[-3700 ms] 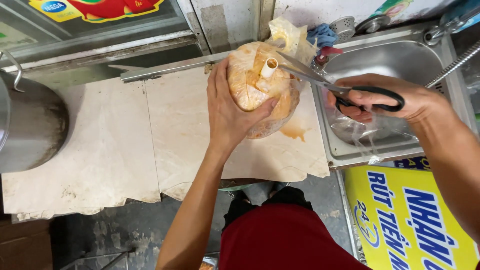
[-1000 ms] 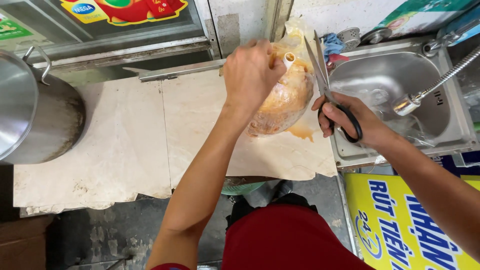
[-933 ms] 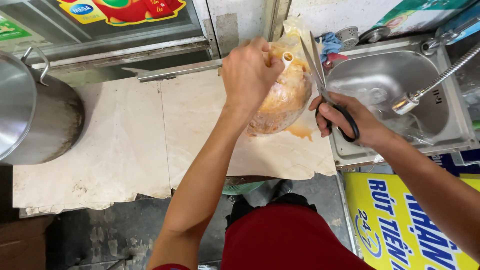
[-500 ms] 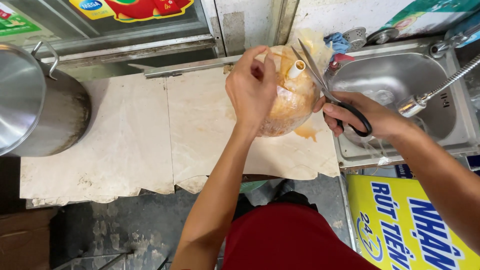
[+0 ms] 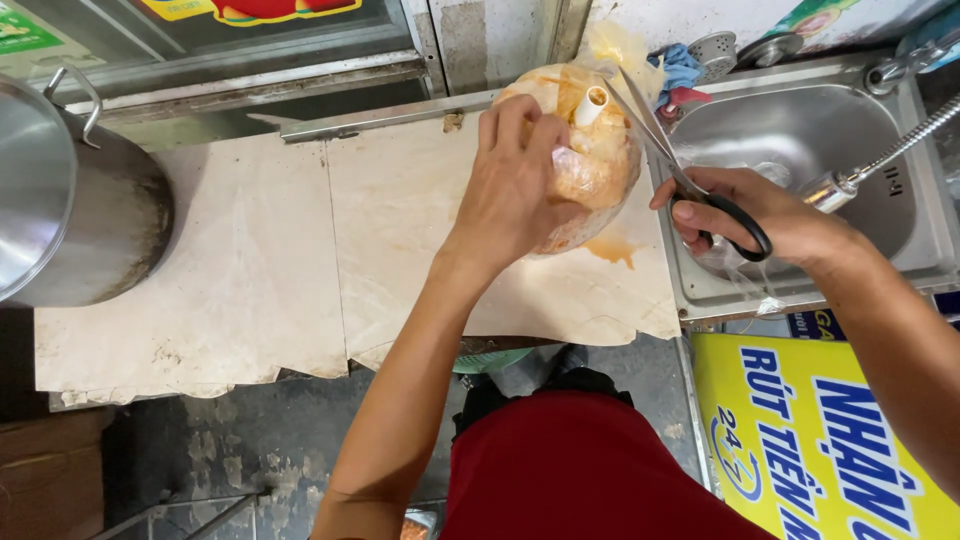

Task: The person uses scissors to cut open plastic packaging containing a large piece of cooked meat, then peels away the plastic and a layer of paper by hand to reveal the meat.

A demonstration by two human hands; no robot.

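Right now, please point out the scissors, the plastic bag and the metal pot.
scissors [image 5: 722, 212]: head view, on the black handle.
plastic bag [image 5: 600, 165]: head view, on its orange side.
metal pot [image 5: 95, 215]: head view, on its wall.

head cam | looks straight down | close above counter [image 5: 250, 280]

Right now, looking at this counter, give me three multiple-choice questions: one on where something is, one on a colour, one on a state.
1. Where is the steel pot?
A. in the sink
B. at the counter's left end
C. on the floor

2. What colour are the scissors' handles?
A. black
B. red
C. yellow

3. How is the bag of orange liquid kept?
A. lying untouched
B. hanging from the tap
C. gripped by the left hand

Answers: 1 B, it stands far left; 2 A, black loops in the right hand; 3 C, fingers press on it.
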